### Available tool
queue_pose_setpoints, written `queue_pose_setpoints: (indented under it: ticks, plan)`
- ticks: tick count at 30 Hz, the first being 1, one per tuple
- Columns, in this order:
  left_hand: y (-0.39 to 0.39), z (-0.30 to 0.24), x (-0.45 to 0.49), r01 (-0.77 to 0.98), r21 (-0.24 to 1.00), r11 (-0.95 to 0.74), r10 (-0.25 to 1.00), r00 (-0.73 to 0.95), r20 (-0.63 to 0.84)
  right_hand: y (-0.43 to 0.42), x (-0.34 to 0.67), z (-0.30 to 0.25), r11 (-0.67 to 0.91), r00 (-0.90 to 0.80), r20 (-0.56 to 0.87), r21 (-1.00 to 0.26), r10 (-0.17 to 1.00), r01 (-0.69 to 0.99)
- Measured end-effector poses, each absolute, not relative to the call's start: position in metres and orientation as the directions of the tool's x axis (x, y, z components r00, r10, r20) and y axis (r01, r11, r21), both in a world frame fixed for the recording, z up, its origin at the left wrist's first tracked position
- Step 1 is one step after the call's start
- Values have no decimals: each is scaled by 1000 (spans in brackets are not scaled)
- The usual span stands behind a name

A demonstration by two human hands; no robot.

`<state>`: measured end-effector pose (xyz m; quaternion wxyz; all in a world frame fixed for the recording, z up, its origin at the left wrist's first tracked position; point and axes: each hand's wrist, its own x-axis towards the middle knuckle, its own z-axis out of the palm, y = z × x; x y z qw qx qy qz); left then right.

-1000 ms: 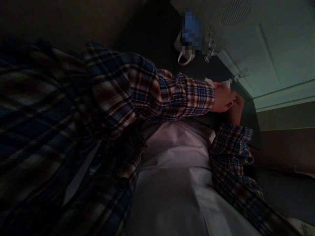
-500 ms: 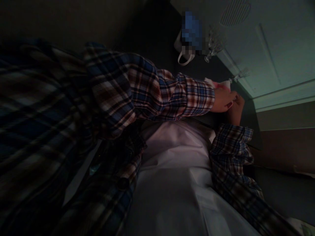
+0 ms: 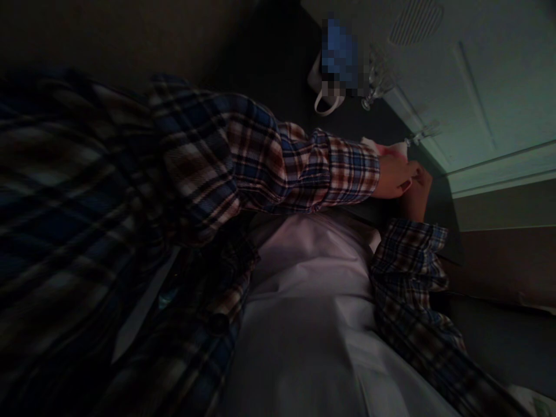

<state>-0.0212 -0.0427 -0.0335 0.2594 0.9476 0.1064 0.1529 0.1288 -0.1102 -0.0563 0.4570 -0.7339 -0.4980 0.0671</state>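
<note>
In the dim head view my left hand (image 3: 390, 176) reaches across from the left, its plaid cuff at the wrist. Its fingers are drawn closed against my right hand (image 3: 417, 188), which comes up from the lower right with bent fingers. The two hands touch. A small dark red piece with a pale edge (image 3: 406, 185) shows between them; its kind is unclear. Whatever the fingertips grip is hidden. Just beyond my left hand lies a white and pink soft-looking piece (image 3: 391, 149), partly covered by the hand and cuff.
Both hands are over a dark tabletop (image 3: 347, 124). A pale handled cup or bag (image 3: 328, 104) stands farther back, beside a blurred blue patch (image 3: 341, 52). Clear glassware (image 3: 376, 84) and another clear stemmed piece (image 3: 421, 136) stand near a pale green panel (image 3: 478, 87).
</note>
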Motion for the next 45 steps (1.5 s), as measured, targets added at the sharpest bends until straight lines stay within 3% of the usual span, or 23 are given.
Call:
queue_pose_setpoints:
  ticks: [45]
  plan:
    - [-43,-34,-21,124,526,-842,279,933,227,-110,135,-61,-71,499,350,-760,793,646]
